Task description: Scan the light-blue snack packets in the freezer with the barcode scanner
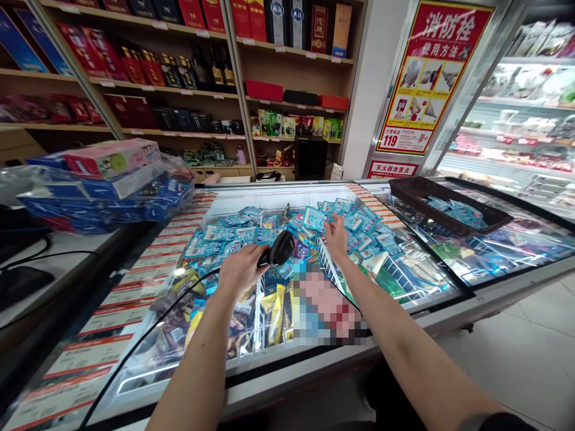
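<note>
My left hand (241,269) is closed round the handle of a black barcode scanner (283,247), its cable running down to the lower left. With its fingers closed, my right hand (336,238) pinches a small light-blue packet (315,218) by its right end. Many similar blue packets (238,233) lie spread over the freezer's glass top (215,353), to the left of the scanner and around my right hand. A blurred-out pink patch (326,299) covers something between my forearms.
On the right of the freezer stands a dark basket (489,218) holding some blue packets. Plastic-wrapped blue boxes (148,191) sit at the left. Price labels (121,311) line the freezer's left side. Stocked shelves (179,90) rise behind.
</note>
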Motion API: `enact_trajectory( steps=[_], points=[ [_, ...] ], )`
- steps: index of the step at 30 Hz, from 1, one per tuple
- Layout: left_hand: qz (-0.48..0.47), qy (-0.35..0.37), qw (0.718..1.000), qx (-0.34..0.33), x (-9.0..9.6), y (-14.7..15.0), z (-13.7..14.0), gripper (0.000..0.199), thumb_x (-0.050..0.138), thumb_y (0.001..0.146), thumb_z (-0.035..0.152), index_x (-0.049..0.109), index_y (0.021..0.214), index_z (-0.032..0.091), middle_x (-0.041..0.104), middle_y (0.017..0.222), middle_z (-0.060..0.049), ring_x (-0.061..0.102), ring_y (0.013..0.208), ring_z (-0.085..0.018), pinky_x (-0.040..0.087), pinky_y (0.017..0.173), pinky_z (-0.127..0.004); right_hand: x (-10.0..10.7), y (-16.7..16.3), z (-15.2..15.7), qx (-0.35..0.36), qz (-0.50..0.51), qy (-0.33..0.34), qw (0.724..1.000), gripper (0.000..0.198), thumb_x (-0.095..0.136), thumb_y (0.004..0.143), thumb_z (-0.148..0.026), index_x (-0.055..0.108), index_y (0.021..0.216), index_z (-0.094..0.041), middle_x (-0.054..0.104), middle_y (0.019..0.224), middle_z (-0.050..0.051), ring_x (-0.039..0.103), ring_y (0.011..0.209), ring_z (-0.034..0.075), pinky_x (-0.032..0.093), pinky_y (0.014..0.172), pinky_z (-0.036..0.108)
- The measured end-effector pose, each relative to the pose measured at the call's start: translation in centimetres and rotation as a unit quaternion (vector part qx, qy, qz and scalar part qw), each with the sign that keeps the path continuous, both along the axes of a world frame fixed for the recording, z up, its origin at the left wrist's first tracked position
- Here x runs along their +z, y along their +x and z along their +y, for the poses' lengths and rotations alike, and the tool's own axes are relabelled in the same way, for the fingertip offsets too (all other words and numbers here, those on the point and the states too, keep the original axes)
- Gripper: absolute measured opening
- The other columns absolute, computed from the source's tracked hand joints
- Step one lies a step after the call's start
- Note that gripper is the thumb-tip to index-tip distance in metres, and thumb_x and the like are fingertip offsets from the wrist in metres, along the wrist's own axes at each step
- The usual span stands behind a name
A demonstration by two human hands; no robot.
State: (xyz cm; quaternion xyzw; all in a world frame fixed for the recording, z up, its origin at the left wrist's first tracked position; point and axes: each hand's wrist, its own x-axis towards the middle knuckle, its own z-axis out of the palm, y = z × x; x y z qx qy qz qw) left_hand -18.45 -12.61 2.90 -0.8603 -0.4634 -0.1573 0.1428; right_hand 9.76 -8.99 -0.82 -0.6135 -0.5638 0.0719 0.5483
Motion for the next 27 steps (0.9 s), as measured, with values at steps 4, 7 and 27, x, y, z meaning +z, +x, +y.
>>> enact_trajectory(
  steps=[4,7,27],
  points=[
    [-0.017,0.023,0.999,0.035,0.1,-0.7,0.1,0.036,0.048,0.08,0.038,0.052,0.113,0.025,0.063,0.101,-0.005,0.057,0.094,-0.024,0.041,0.063,-0.031,0.4,0.5,-0.6,-0.055,0.038,0.032,0.997,0.048,0.02,0.093,-0.045,0.034,0.129,-0.016,0.061,0.08,0.005,0.06,0.058,0.015,0.046,0.063,0.029],
    [-0.037,0.037,0.995,0.08,0.3,-1.4,0.0,0.033,0.047,0.081,0.038,0.053,0.111,0.026,0.063,0.101,-0.005,0.057,0.095,-0.024,0.038,0.06,-0.03,0.0,1.0,-0.3,-0.061,0.069,0.033,0.995,0.047,0.018,0.093,-0.042,0.042,0.123,-0.014,0.061,0.077,0.006,0.06,0.059,0.015,0.047,0.062,0.028],
    [-0.071,0.051,0.983,0.164,0.5,-3.0,0.2,0.032,0.047,0.081,0.038,0.055,0.109,0.025,0.064,0.1,-0.004,0.056,0.097,-0.022,0.037,0.059,-0.029,0.6,-0.3,-0.8,-0.036,-0.086,0.089,0.992,0.033,0.032,0.092,-0.036,0.055,0.11,-0.019,0.058,0.096,0.007,0.054,0.086,0.018,0.043,0.081,0.032]
  ],
)
